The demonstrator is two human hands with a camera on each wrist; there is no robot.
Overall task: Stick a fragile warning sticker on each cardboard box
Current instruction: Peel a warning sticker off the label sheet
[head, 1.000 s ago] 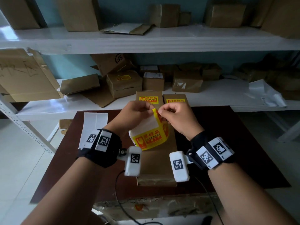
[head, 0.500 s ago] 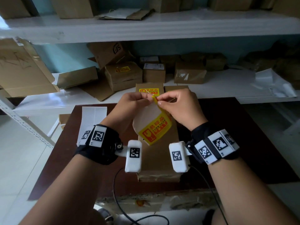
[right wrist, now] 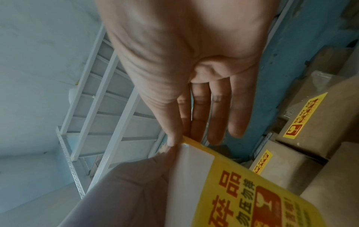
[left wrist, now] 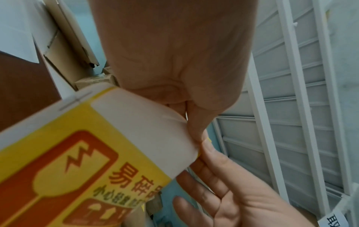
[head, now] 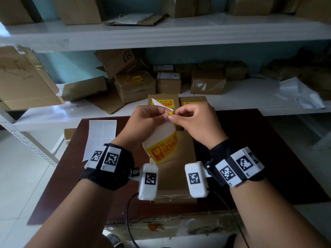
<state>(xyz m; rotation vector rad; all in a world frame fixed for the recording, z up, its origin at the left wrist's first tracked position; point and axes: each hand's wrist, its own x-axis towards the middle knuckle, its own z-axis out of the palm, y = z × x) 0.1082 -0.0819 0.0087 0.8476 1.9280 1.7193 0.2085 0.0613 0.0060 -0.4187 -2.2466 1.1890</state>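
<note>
A yellow corner of a fragile sticker (head: 165,145) is seen pinched between thumb and forefinger of the right hand (head: 195,122), while the white backing paper (head: 161,129) is gripped just beside it in the curled fingers (head: 157,111) of the left hand (head: 145,120). The two pinches are nearly touching, and a white flap of the backing is turned up above the left fingers. The remaining fingers of the right hand are shown extended and together in the right wrist view. Below the fingers, the sheet hangs curved, its printed yellow and red face turned toward the wrists. Directly beneath it, a plain cardboard box (head: 176,167) is laid on the dark worktop (head: 268,149). Just beyond the fingers, two labelled boxes (head: 163,101) are stood side by side at the worktop's far edge. Left of the left hand, a white sheet (head: 100,136) is laid flat. Further out, white shelves (head: 161,33) loaded with cartons are seen.
</note>
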